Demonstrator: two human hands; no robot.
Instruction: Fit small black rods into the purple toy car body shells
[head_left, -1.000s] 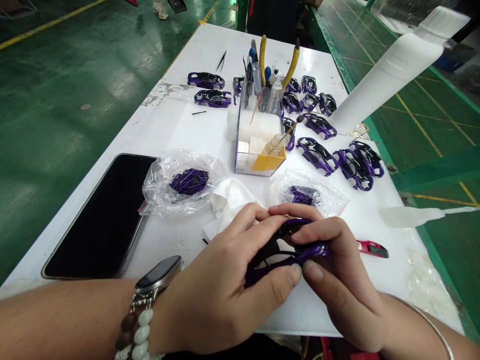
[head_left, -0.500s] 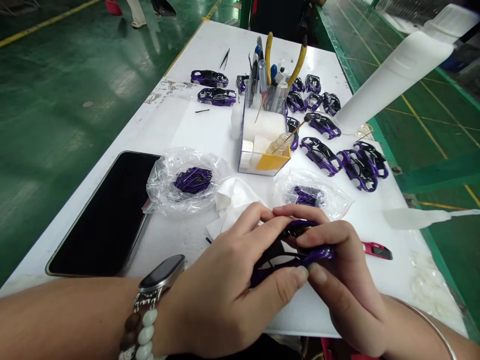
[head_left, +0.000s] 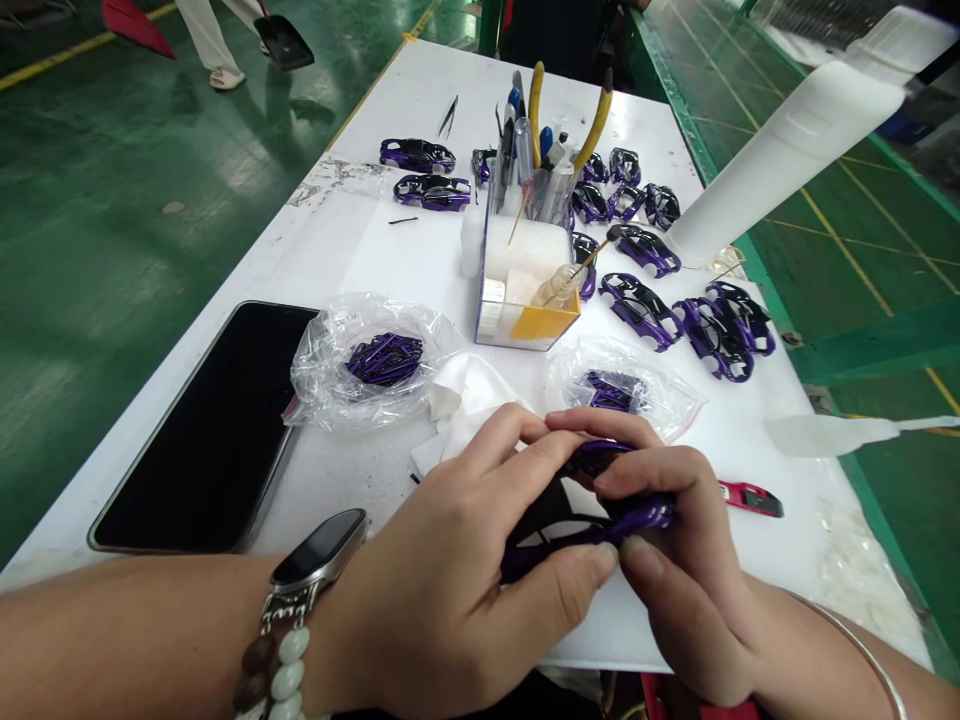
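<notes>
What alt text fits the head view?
The left hand and right hand pinch a purple toy car shell above a white table. Around it lie clear bags of purple parts, a tool holder, more purple shells and a dark tablet.

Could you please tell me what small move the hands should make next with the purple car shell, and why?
Probably a gentle squeeze along its near edge: the left hand and right hand both pinch the purple car shell, thumbs meeting on that edge.

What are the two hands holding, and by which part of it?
Left hand and right hand grip one purple car body, thumbs on its near side edge, fingers over its far side.
</notes>
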